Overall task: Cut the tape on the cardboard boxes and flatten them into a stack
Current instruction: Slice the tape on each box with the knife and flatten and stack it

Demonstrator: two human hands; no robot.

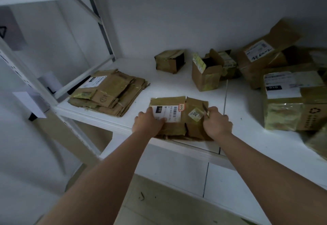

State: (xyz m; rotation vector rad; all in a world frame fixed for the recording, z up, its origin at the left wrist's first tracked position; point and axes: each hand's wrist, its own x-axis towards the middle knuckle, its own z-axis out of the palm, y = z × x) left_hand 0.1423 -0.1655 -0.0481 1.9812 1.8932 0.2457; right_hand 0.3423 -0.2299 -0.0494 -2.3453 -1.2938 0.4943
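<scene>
Head view shows a flattened brown cardboard box with a white barcode label [177,117] lying at the front edge of a white shelf [177,86]. My left hand [147,124] rests on its near-left part, fingers laid fairly straight over the label and pressing down. My right hand [217,123] is curled round a small thin blade [205,109], whose tip points up and away over the box's right flap; I cannot tell whether the tip touches the cardboard.

To the left, on the same shelf, sits a stack of flattened brown cardboard boxes [108,93], well apart from the one under my hands. Further back stand a small taped brown box [169,61] and an open-topped brown carton [207,72]; larger labelled brown cartons [290,99] crowd the right side.

Assessment: the flattened box looks light and thin, stiff along its panels but ready to fold at creases and spring back where glossy tape holds. The taped patches are likely slippery; bare cardboard offers better purchase. I judge the best hold to be a pinch on the two short edges, thumb above and fingers beneath, with the blade kept clear. It overhangs the front lip slightly, so it may slide off if nudged.
</scene>
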